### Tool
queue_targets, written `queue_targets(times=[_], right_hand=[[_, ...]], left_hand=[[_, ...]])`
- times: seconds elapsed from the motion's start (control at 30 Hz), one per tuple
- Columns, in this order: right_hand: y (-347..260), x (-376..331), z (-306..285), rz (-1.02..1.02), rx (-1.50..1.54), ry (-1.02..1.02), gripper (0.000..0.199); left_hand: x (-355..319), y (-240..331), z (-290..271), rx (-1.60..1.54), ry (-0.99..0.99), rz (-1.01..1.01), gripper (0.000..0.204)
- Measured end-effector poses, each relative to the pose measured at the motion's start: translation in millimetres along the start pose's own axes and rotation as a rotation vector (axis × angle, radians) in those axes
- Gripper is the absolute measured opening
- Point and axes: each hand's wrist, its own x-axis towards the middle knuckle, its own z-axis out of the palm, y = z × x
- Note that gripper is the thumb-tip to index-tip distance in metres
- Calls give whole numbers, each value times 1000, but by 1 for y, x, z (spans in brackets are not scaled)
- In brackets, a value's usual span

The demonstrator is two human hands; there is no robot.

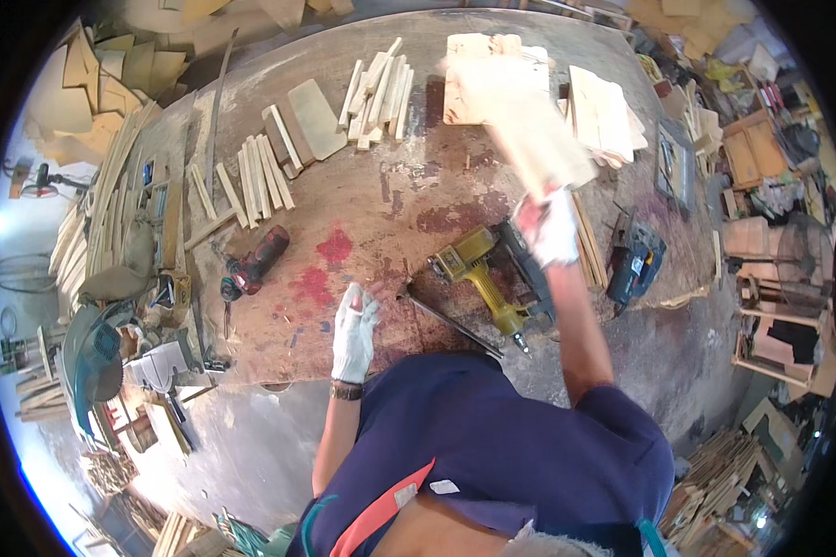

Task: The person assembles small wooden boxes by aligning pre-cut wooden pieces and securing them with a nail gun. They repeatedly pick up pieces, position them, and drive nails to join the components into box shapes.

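My right hand [550, 232], in a white glove, grips the near end of a pale wooden board [539, 144], which is blurred by motion. The board's far end overlaps a stack of pale boards [474, 48] at the back of the table. My left hand [354, 330], gloved and with a watch at the wrist, hovers over the table's near part. Its fingers are loosely bent and apart, with nothing seen in them. Between my hands lies a gold-coloured nail gun [483, 283], nearest to the right one. A dark thin bar [450, 320] lies beside it.
On the worn wooden table [390, 213] lie a red and black drill [258, 260], several wood strips [265, 176], more strips [378, 93], and a second board stack [604, 116]. A blue-black jigsaw [636, 260] rests at right. A circular saw [97, 357] stands at left.
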Motion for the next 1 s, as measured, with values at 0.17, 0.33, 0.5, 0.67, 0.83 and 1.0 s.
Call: queue_targets(times=[0.17, 0.33, 0.5, 0.67, 0.83, 1.0], right_hand=[[96, -45, -45, 162, -452, -703, 36], [160, -49, -66, -285, -1293, -674, 41], [181, -25, -105, -768, -2097, -342, 63], [210, 8, -117, -651, -2284, -278, 30], [191, -4, -93, -727, -1704, -348, 25], [173, -38, -34, -774, -1650, -523, 31]], left_hand=[[30, 14, 49, -230, -109, 275, 61], [7, 40, -5, 98, 393, 336, 34], [-28, 95, -77, 1657, 410, 472, 36], [-39, 83, -101, 1851, 238, 451, 27], [-44, 70, -99, 1810, 320, 369, 33], [-44, 58, -79, 1759, 316, 338, 35]])
